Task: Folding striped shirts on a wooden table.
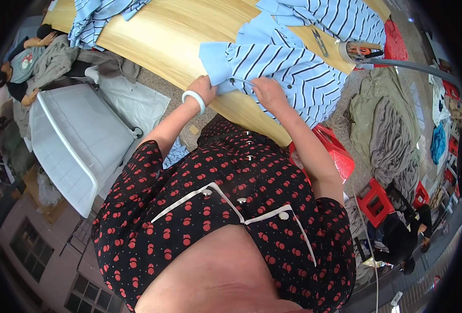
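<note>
A light blue shirt (304, 78) with dark and white stripes lies spread over the near edge of the wooden table (158, 41). Dark buttons show along its front. My left hand (204, 88), with a pale bangle at the wrist, is closed on the shirt's plain blue edge. To its right, my right hand (270, 95) pinches the front strip, its fingertips beside the buttons. A short stretch of cloth runs between both hands. What lies under the fingers is hidden.
Matching shirts lie at the table's far left (90, 23) and far right (340, 21). Thread snips (320, 43) rest near a tool container (352, 51). A white plastic bin (79, 141) and a person (27, 68) are left; red stools (375, 202) and cloth piles (390, 130) right.
</note>
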Demonstrator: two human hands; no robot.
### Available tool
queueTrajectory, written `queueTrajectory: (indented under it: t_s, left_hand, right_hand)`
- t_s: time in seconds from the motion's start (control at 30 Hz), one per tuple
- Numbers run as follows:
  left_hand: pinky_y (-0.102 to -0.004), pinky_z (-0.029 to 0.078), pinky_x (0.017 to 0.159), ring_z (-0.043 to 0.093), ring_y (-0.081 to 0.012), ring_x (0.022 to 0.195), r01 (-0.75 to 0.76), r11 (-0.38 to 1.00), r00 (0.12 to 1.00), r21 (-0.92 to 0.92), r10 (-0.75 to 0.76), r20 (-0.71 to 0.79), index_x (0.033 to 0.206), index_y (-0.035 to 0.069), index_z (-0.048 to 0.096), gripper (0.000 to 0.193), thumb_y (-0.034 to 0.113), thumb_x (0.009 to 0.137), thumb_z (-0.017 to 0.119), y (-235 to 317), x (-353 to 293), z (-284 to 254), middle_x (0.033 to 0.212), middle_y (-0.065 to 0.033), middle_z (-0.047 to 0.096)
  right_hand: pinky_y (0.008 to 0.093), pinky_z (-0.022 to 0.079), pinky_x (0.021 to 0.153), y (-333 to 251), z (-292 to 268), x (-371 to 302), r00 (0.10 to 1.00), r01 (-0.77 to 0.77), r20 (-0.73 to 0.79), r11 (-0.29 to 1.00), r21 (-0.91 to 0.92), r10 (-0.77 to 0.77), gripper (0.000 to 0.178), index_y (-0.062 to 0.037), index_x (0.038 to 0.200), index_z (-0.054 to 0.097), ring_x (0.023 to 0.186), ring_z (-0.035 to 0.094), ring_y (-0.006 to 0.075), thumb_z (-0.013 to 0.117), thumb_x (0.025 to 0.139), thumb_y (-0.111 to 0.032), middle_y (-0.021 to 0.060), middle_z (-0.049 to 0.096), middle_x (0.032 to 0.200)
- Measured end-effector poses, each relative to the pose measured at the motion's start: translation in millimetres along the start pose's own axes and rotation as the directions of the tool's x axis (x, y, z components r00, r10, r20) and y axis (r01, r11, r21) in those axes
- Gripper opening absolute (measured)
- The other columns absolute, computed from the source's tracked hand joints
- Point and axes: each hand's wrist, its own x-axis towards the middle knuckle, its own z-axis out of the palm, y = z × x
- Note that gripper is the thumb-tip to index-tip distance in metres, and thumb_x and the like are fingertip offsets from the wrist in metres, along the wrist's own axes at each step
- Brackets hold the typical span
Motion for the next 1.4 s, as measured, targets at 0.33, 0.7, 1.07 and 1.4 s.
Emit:
queueTrajectory:
  t_s: [0.33, 0.7, 1.07, 1.4]
  left_hand:
    - [-0.0373, 0.043, 0.067, 0.053, -0.0287, 0.074, -0.518, 0.855, 0.852, 0.043, 0.519, -0.062, 0.078, 0.006, 0.056, 0.023, 0.026, 0.067, 0.058, 57.7, 54.5, 10.1, 0.078, -0.0139, 0.054]
    - [-0.0311, 0.041, 0.075, 0.052, -0.0256, 0.087, -0.556, 0.784, 0.815, 0.276, 0.448, 0.368, 0.079, 0.009, 0.058, 0.023, 0.021, 0.060, 0.062, 51.1, 91.3, 39.1, 0.090, -0.0133, 0.055]
    - [-0.0317, 0.040, 0.055, 0.053, -0.0239, 0.061, -0.493, 0.860, 0.795, -0.134, 0.507, 0.331, 0.062, 0.005, 0.049, 0.009, 0.009, 0.059, 0.055, 46.0, 91.3, -11.5, 0.063, -0.0097, 0.054]
    - [-0.0222, 0.042, 0.045, 0.050, -0.0093, 0.049, 0.070, 0.856, 0.736, -0.512, 0.302, 0.605, 0.073, 0.001, 0.053, 0.014, 0.014, 0.071, 0.056, 51.1, 91.6, -4.4, 0.060, -0.0024, 0.051]
  right_hand:
    - [0.0374, 0.038, 0.063, -7.9, 3.0, -3.2, 0.999, 0.019, 0.029, 0.994, -0.109, -0.016, 0.011, -0.0029, 0.080, 0.054, 0.068, 0.051, 0.0273, 0.050, 0.071, -0.010, 0.0120, 0.052, 0.069]
    - [0.0375, 0.039, 0.066, 1.0, 10.4, -1.0, 0.989, -0.132, 0.057, 0.991, -0.019, 0.133, 0.013, -0.0025, 0.077, 0.057, 0.071, 0.052, 0.0296, 0.047, 0.070, -0.007, 0.0144, 0.055, 0.074]
    - [0.0394, 0.041, 0.065, -9.2, -14.1, 13.7, 0.981, -0.172, 0.113, 0.974, 0.148, 0.156, 0.017, -0.0029, 0.080, 0.058, 0.071, 0.052, 0.0322, 0.051, 0.070, -0.016, 0.0159, 0.055, 0.073]
    - [0.0412, 0.039, 0.064, -7.3, -3.6, 11.3, 0.981, -0.191, 0.045, 0.968, 0.165, 0.186, 0.014, -0.0015, 0.076, 0.054, 0.071, 0.051, 0.0333, 0.047, 0.073, -0.013, 0.0172, 0.053, 0.071]
